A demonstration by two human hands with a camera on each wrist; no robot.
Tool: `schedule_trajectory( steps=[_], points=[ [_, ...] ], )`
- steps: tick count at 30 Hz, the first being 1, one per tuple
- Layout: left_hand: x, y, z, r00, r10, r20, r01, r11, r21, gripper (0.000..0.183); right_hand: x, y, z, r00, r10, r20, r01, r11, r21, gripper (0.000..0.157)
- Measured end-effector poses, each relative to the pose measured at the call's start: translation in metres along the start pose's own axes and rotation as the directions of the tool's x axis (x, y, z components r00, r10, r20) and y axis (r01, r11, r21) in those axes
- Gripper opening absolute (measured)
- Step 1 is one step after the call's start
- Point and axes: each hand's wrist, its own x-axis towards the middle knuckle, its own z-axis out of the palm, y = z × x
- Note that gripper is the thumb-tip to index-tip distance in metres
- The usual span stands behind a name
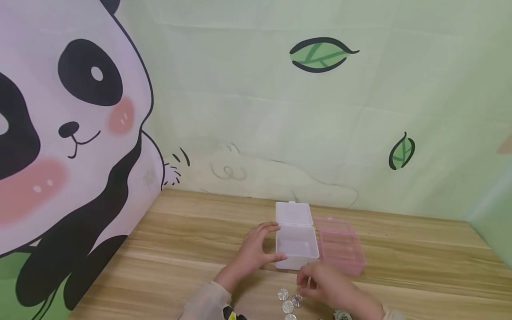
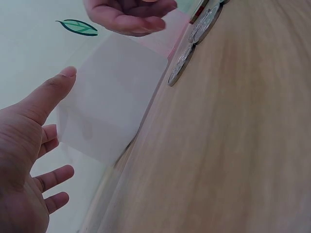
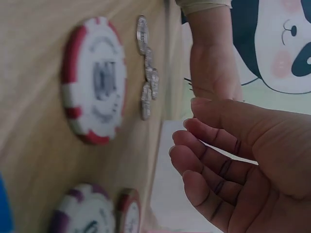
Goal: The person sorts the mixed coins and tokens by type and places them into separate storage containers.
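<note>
A small white plastic box (image 1: 297, 262) stands on the wooden table with its lid (image 1: 294, 214) raised at the back; its inside shows no contents. My left hand (image 1: 253, 250) is spread at the box's left side, one finger at the back rim and the thumb at the front. Just in front of the box is my right hand (image 1: 330, 284), fingers loosely bent and nothing visible between them in the right wrist view. Several silver coins (image 1: 287, 306) lie nearer me, left of the right hand.
Right of the white box stands a translucent pink box (image 1: 352, 262). Poker chips lie nearer me, including a red-and-white chip (image 3: 99, 80) and a purple-and-white chip (image 3: 87, 213). Behind the table (image 1: 192, 231) hangs a green panda-print cloth (image 1: 240, 66).
</note>
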Motion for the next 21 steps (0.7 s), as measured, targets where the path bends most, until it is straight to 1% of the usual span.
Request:
schedule_trajectory(
  steps=[2,7,12,16,21],
  points=[
    [0.000,0.000,0.000,1.000,0.001,-0.001,-0.001,1.000,-0.003,0.073,-0.001,0.001,0.003,1.000,0.001,0.002,-0.001,1.000,-0.025,0.010],
    [0.000,0.001,0.000,1.000,0.000,-0.003,0.000,1.000,-0.008,0.073,-0.002,0.002,0.009,0.999,0.028,0.020,-0.027,0.999,-0.044,0.011],
    [0.000,0.000,0.001,1.000,0.002,-0.007,-0.002,1.000,-0.008,0.072,-0.002,0.001,0.012,1.000,0.011,0.022,-0.008,0.994,-0.109,0.013],
    [0.000,0.000,0.001,1.000,0.001,-0.006,-0.001,1.000,-0.010,0.072,-0.001,0.000,0.013,0.998,0.029,0.047,-0.022,0.989,-0.145,0.015],
    [0.000,0.000,0.001,1.000,-0.005,0.000,0.005,1.000,-0.008,0.072,-0.001,-0.002,0.015,0.997,0.040,0.059,-0.028,0.983,-0.180,0.018]
  ],
)
